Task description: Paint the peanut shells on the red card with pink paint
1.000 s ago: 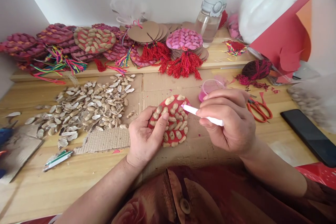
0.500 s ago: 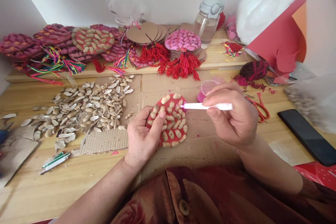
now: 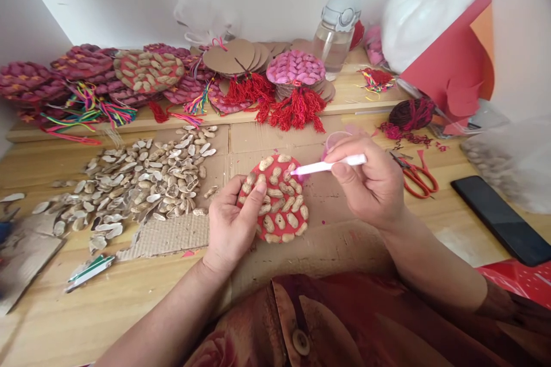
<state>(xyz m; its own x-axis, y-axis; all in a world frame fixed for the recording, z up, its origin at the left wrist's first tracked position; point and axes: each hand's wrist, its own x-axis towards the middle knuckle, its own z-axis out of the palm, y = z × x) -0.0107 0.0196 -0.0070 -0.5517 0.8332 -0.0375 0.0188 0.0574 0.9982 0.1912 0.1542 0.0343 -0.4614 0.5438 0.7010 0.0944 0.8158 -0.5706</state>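
Observation:
My left hand (image 3: pixel 235 212) grips the left edge of a red disc (image 3: pixel 272 179) covered with peanut shells, thumb on top and fingers mostly hidden beneath. In my right hand (image 3: pixel 365 183) is a slim white paintbrush (image 3: pixel 321 167), pinched between thumb and fingers. Its pink tip touches or nearly touches a shell (image 3: pixel 288 175) at the disc's upper right, where a pink tint shows. Partly hidden behind my right hand stands a small clear cup (image 3: pixel 336 139) with pink paint.
Peanut shells (image 3: pixel 146 178) lie heaped at left near a green-and-white packet (image 3: pixel 91 271). Scissors (image 3: pixel 419 179) and a phone (image 3: pixel 501 219) lie at right. Along the back shelf are finished pink discs (image 3: pixel 297 67), red tassels (image 3: pixel 297 106), cardboard rounds (image 3: pixel 230 57) and a water bottle (image 3: pixel 333 34).
My right hand and the brush have moved slightly left and down, the brush tilting more. The scissors show more fully. The whole view has shifted a little.

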